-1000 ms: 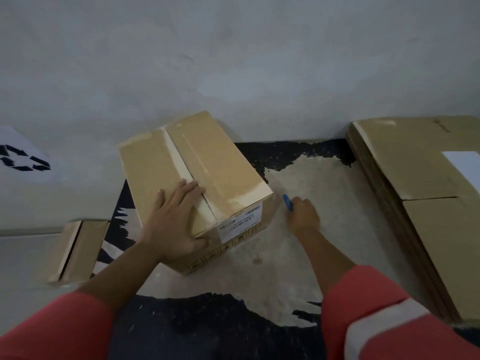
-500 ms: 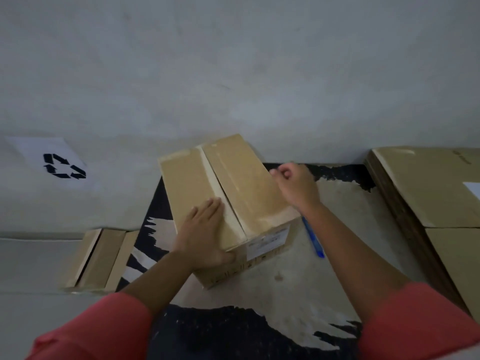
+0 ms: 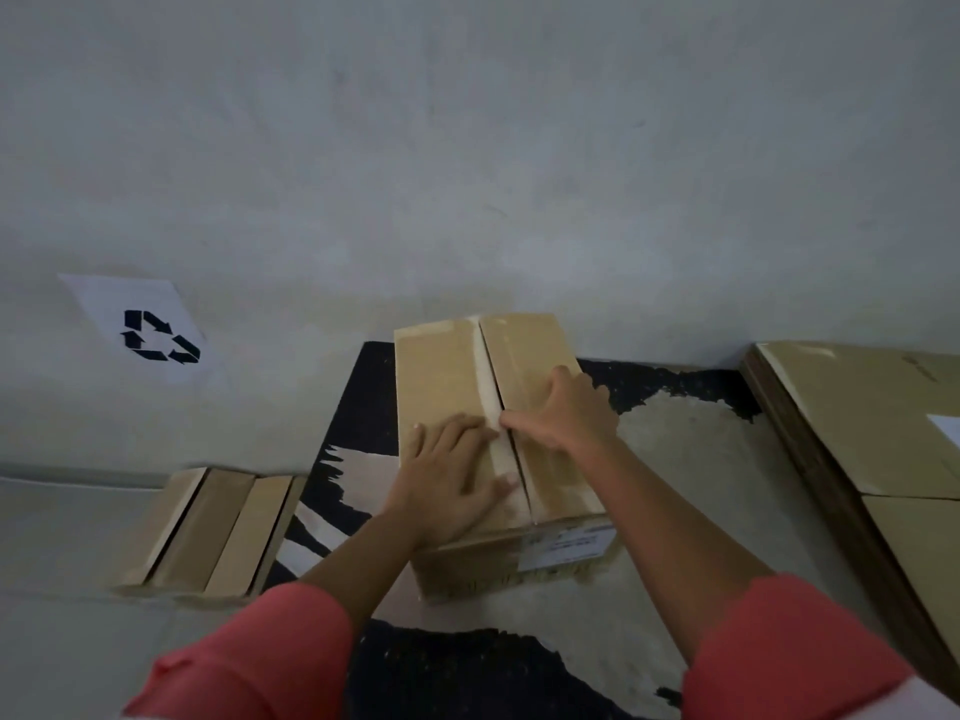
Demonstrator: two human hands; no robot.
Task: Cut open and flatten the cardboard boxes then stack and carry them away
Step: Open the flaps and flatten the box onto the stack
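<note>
Nearby, flattened cardboard (image 3: 852, 407) lies right of the box (image 3: 441, 371).

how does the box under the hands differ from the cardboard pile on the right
The brown cardboard box stands assembled; the stack of flattened brown cardboard sheets lies flat. The left hand and right hand touch the box; the stack is untouched. Both are brown cardboard by the wall.

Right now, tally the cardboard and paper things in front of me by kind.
Unflattened cardboard box: 1
Flattened cardboard piles: 2, the left pile and the right stack
Recycling-symbol paper sign: 1
Total: 4
</note>
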